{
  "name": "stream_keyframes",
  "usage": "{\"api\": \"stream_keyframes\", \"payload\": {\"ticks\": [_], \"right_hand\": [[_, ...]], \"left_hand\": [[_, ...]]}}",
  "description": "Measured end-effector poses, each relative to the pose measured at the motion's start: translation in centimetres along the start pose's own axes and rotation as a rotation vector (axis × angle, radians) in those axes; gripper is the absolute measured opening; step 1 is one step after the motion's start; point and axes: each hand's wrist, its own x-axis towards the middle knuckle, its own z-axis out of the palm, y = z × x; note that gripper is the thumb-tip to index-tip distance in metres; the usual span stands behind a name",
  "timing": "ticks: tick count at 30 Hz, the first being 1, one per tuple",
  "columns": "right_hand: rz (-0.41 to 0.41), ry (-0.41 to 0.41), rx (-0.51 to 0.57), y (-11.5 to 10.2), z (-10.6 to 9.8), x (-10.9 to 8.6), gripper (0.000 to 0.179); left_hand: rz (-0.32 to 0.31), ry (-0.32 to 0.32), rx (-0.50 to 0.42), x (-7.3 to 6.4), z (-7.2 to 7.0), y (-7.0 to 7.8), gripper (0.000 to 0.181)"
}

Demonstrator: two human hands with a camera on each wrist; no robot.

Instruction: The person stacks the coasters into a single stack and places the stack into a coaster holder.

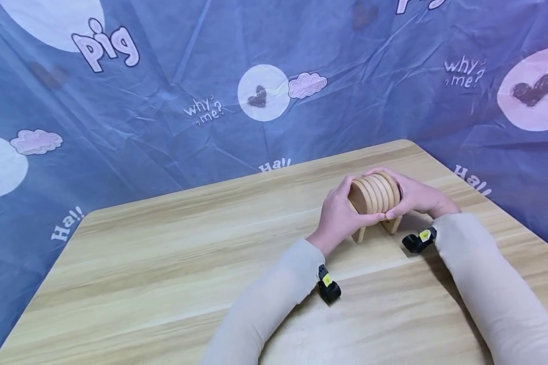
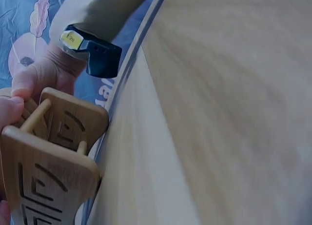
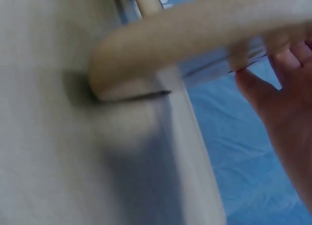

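A row of several round wooden discs, like coasters, stands on edge toward the right of the table in the head view. They sit in or just above a wooden rack. My left hand grips the discs from the left, its thumb across their lower front. From the other end my right hand holds them, thumb near the left thumb. In the left wrist view, the rack shows two slotted side panels joined by dowels. A blurred panel fills the right wrist view's top. Fingers behind the discs are partly hidden.
The wood-grain table reaches its right edge just beyond my right forearm. A blue printed cloth hangs behind the table and along its right side. Black wrist cameras are strapped over the pale sleeves.
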Motion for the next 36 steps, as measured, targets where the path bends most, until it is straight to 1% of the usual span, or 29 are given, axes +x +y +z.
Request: {"api": "stream_keyframes", "payload": {"ticks": [3, 7, 13, 19, 25, 31, 33, 36], "right_hand": [[0.044, -0.003, -0.086, -0.5, -0.1, 0.6, 0.087], [0.090, -0.015, -0.108, -1.0, -0.1, 1.1, 0.085], [0.102, -0.018, -0.192, -1.2, 0.1, 1.5, 0.083], [0.128, 0.002, -0.186, -1.0, 0.3, 1.2, 0.082], [0.114, 0.003, -0.150, -0.8, 0.4, 1.2, 0.082], [0.108, 0.017, -0.142, -0.5, 0.5, 1.1, 0.081], [0.111, 0.025, -0.141, -0.5, 0.6, 1.1, 0.082], [0.113, 0.043, -0.152, -0.5, 0.7, 1.0, 0.082]], "left_hand": [[-0.014, -0.022, 0.008, 0.1, -0.4, -0.3, 0.079], [-0.038, -0.048, 0.014, 0.3, -0.9, -0.3, 0.079], [-0.114, -0.106, 0.042, 0.4, -1.3, -0.1, 0.085], [-0.134, -0.160, 0.094, 0.7, -1.4, 0.1, 0.086], [-0.129, -0.218, 0.164, 1.3, -1.8, 0.4, 0.083], [-0.135, -0.253, 0.161, 1.4, -2.0, 0.3, 0.083], [-0.139, -0.261, 0.166, 1.4, -2.0, 0.2, 0.083], [-0.128, -0.264, 0.187, 1.5, -2.1, 0.2, 0.081]]}}
